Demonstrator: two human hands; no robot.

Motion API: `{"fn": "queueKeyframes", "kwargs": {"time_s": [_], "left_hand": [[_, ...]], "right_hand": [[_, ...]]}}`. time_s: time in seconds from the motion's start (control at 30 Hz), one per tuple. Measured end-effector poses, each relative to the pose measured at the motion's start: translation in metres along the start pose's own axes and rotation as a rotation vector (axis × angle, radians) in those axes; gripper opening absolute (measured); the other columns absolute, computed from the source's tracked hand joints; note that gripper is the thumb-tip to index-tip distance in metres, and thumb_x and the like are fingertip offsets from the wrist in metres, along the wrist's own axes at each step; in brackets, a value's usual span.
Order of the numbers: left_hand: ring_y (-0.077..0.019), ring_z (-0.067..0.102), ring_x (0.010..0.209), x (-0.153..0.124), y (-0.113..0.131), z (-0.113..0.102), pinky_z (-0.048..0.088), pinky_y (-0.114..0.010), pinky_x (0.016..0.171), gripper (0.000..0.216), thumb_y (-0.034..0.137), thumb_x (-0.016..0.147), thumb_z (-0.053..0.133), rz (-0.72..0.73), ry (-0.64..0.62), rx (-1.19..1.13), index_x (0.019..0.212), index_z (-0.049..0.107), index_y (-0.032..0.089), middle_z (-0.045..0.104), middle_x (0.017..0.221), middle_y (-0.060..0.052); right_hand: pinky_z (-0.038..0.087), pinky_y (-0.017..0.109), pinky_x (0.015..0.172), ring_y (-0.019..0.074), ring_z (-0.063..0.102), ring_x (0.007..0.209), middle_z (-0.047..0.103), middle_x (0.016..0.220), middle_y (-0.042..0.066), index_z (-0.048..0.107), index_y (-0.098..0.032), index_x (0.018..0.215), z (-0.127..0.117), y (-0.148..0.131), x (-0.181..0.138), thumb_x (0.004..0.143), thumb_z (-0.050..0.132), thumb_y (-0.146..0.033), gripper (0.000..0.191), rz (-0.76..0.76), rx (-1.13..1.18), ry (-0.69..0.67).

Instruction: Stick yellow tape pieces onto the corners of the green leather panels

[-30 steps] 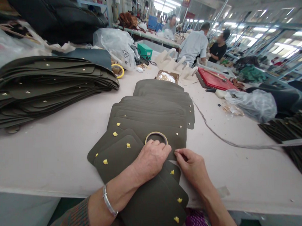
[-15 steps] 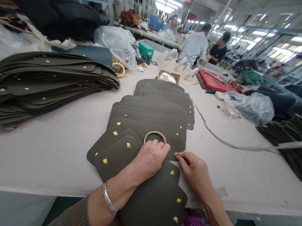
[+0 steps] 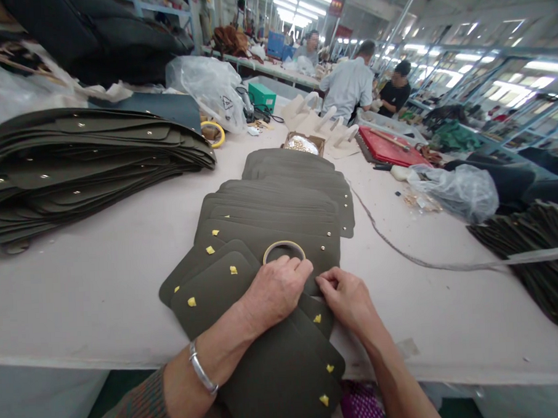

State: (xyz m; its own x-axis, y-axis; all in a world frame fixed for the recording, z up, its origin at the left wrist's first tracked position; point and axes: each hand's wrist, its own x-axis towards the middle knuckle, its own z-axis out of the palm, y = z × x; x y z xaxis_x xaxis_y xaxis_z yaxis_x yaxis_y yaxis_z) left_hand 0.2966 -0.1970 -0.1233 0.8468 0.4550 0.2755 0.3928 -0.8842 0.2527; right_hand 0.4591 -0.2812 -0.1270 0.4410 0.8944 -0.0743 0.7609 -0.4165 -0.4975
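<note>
My left hand (image 3: pixel 279 289), with a silver bangle on its wrist, is closed on a roll of yellow-edged tape (image 3: pixel 284 244). It lies over overlapping dark olive panels (image 3: pixel 277 369). Close to its right, my right hand (image 3: pixel 345 295) has thumb and forefinger pinched together at a panel's edge; what is between the fingertips is too small to make out. Bits of yellow tape (image 3: pixel 192 302) are stuck on several of the nearer panels. Farther up, a fanned row of olive panels (image 3: pixel 273 200) shows small metal studs (image 3: pixel 323 248) along its right side.
A tall stack of studded olive panels (image 3: pixel 87 162) stands at the left. Behind lie a second yellow tape roll (image 3: pixel 219 134), a green box (image 3: pixel 262 96) and a red folder (image 3: pixel 389 145). A cord (image 3: pixel 401 259) crosses the right side toward more dark panels (image 3: pixel 531 266). Several people are farther back.
My right hand has shifted slightly left and up, nearer my left hand. The yellow bit formerly visible at its fingertips is now out of sight. The whole view has moved a little.
</note>
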Motion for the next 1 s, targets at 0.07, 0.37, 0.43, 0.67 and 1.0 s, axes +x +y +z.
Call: {"fn": "queueKeyframes", "kwargs": {"time_s": [0.07, 0.37, 0.43, 0.67, 1.0], "left_hand": [[-0.0196, 0.052, 0.077, 0.001, -0.001, -0.002, 0.046, -0.031, 0.067, 0.013, 0.015, 0.093, 0.040, -0.003, 0.017, 0.003, 0.090, 0.052, 0.019, 0.058, 0.082, -0.003], [-0.0157, 0.065, 0.088, -0.001, -0.008, -0.005, 0.053, -0.027, 0.076, 0.031, 0.015, 0.095, 0.040, 0.067, 0.111, -0.199, 0.124, 0.049, 0.021, 0.069, 0.098, -0.003], [-0.0160, 0.067, 0.092, -0.002, -0.006, -0.005, 0.055, -0.027, 0.077, 0.045, 0.017, 0.095, 0.041, 0.096, 0.111, -0.240, 0.139, 0.035, 0.022, 0.069, 0.107, -0.004], [-0.0186, 0.069, 0.088, -0.002, 0.003, -0.004, 0.055, -0.029, 0.074, 0.042, 0.022, 0.096, 0.041, 0.087, 0.080, -0.258, 0.137, 0.031, 0.016, 0.070, 0.101, -0.007], [-0.0146, 0.065, 0.077, -0.001, 0.006, 0.000, 0.048, -0.023, 0.064, 0.011, 0.020, 0.096, 0.039, 0.068, 0.064, -0.214, 0.094, 0.050, 0.019, 0.065, 0.080, 0.000]], "right_hand": [[0.038, 0.027, 0.056, 0.0174, 0.062, 0.061, 0.068, 0.063, 0.002, 0.065, -0.020, 0.065, -0.004, 0.000, 0.001, 0.080, 0.054, -0.026, 0.019, 0.027, 0.002, -0.081], [0.041, 0.024, 0.053, 0.0147, 0.059, 0.058, 0.067, 0.064, 0.000, 0.067, -0.019, 0.075, -0.012, 0.006, -0.012, 0.078, 0.061, -0.027, 0.010, -0.052, 0.246, -0.119], [0.048, 0.026, 0.061, 0.0156, 0.063, 0.067, 0.070, 0.077, 0.002, 0.067, -0.019, 0.090, -0.009, 0.004, -0.017, 0.084, 0.057, -0.030, 0.016, -0.136, 0.397, 0.030], [0.051, 0.030, 0.079, 0.0170, 0.063, 0.088, 0.068, 0.094, 0.006, 0.063, -0.021, 0.099, -0.005, -0.006, -0.023, 0.090, 0.049, -0.016, 0.018, -0.587, 0.340, 0.257], [0.050, 0.026, 0.065, 0.0152, 0.064, 0.067, 0.069, 0.074, 0.004, 0.066, -0.020, 0.082, 0.006, -0.007, -0.029, 0.083, 0.051, -0.015, 0.016, -0.510, 0.204, 0.431]]}}
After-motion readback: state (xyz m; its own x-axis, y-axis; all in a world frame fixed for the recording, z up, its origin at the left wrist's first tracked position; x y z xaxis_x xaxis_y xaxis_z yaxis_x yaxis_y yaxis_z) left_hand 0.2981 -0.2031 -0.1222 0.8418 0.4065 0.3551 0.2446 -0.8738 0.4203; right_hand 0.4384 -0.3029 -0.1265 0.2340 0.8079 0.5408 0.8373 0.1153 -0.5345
